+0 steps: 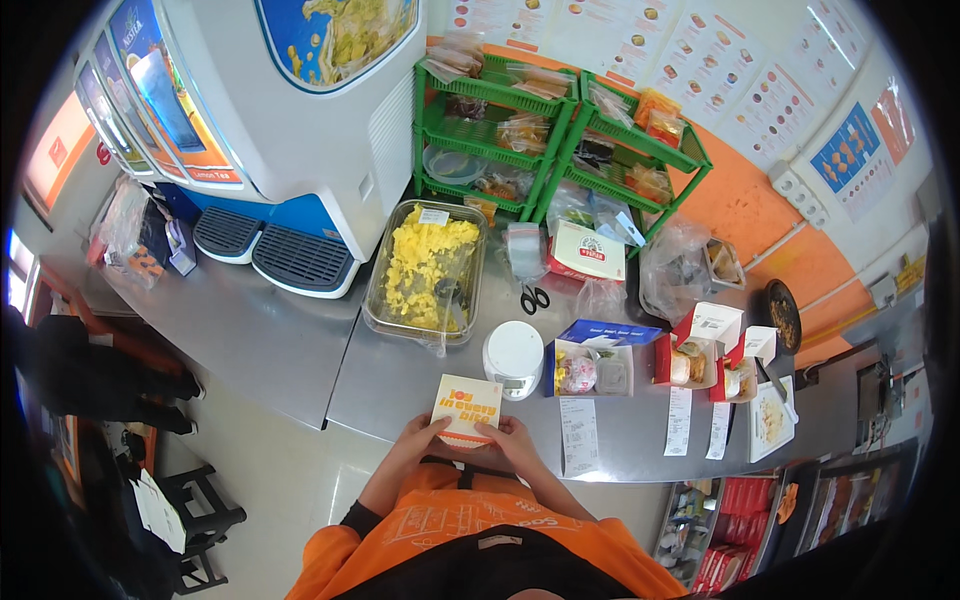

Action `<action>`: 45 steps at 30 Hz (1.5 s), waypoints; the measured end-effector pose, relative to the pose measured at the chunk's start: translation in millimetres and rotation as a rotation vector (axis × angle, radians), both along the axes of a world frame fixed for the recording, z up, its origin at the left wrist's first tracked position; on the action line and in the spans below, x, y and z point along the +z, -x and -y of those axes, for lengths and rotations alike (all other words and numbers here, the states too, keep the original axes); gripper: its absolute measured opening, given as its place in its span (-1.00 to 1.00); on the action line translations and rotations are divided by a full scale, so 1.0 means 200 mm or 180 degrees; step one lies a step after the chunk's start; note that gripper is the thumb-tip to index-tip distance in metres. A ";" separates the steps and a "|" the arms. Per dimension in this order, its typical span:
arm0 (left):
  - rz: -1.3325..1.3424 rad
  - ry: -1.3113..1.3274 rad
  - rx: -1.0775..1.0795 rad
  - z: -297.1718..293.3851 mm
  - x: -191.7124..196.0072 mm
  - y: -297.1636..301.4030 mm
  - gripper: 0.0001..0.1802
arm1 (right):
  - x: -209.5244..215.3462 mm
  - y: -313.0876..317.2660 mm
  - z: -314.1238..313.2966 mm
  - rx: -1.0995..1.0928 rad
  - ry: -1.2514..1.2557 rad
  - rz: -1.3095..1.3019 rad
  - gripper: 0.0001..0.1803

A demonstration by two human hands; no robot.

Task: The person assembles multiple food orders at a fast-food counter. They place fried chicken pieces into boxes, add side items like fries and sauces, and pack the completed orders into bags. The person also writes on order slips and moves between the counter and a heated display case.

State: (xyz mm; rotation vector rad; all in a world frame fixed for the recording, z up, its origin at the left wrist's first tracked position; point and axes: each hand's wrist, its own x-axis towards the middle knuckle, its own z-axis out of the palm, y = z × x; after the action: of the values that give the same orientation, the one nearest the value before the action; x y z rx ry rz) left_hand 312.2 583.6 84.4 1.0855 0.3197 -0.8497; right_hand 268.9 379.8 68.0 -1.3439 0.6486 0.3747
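A cream paper food box with yellow and orange print is held between both hands at the near edge of the steel counter. My left hand grips its near left corner, thumb on top. On the near right side, my right hand grips it the same way. Just beyond the box stands a white round kitchen scale. Farther left, a clear tub holds yellow scrambled-egg-like food, partly under plastic film. To the right sits an open blue box with a wrapped item and a small lidded cup inside.
Black-handled scissors lie behind the scale. Red open boxes, receipts and a white chopping board with a knife line the right side. Green racks and a drink dispenser stand behind. Another person is at far left.
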 end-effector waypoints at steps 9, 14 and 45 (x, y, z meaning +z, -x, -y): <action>-0.0241 0.0188 0.0273 0.02 -0.19 0.04 -0.41 | 0.06 -0.02 0.06 0.0105 -0.0017 0.0105 -0.44; 0.0824 -0.1550 -0.0079 0.07 -0.31 0.10 -0.27 | 0.03 0.00 0.06 0.0083 -0.0594 -0.0094 -0.48; 0.4286 -0.3651 -0.0968 0.02 0.01 0.09 -0.34 | 0.04 -0.06 -0.11 0.1053 0.2537 0.0665 -0.25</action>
State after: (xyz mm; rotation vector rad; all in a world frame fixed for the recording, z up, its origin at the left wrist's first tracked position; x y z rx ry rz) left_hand 293.4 579.1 85.7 2.5440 -0.6101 0.0588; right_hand 280.0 401.3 75.7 -2.2332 0.4025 0.2347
